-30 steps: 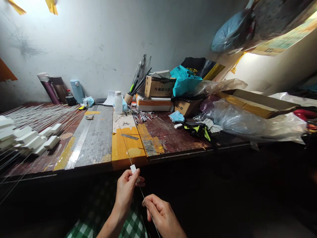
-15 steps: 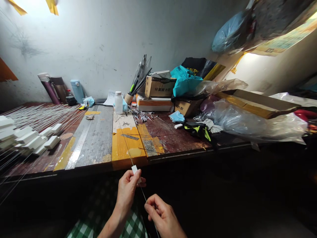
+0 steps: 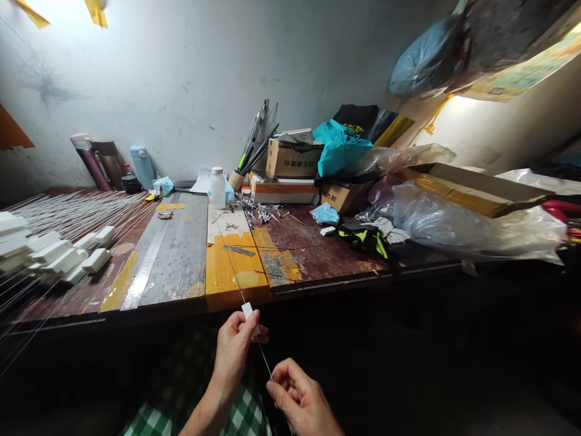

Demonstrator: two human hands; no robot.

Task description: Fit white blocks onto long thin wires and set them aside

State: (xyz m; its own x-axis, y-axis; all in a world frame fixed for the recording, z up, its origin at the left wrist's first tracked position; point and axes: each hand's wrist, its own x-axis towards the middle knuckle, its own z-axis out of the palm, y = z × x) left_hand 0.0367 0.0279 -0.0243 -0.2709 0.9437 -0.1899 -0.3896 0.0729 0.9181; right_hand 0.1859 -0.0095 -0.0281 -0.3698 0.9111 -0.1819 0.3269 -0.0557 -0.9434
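A small white block (image 3: 247, 310) is pinched between the thumb and fingers of my left hand (image 3: 231, 346), just in front of the table edge. A thin rod (image 3: 264, 357) runs from above the table down to the block and comes out below it. Lower and to the right, my right hand (image 3: 302, 396) is closed with thumb and fingertips on this rod. The rod's upper part lies over the yellow-taped board (image 3: 227, 275). Whether it passes through the block or along it is hidden by my left fingers.
Several white blocks (image 3: 61, 260) on thin rods are heaped at the table's left. A white bottle (image 3: 218, 189) stands at the back middle. Cardboard boxes (image 3: 295, 158), a turquoise bag (image 3: 339, 148) and clear plastic (image 3: 422, 212) crowd the right. The table's front edge (image 3: 331, 284) runs above my hands.
My right hand has slid slightly down and right along the rod, its fingers a little more curled. My left hand and the white block have hardly moved.
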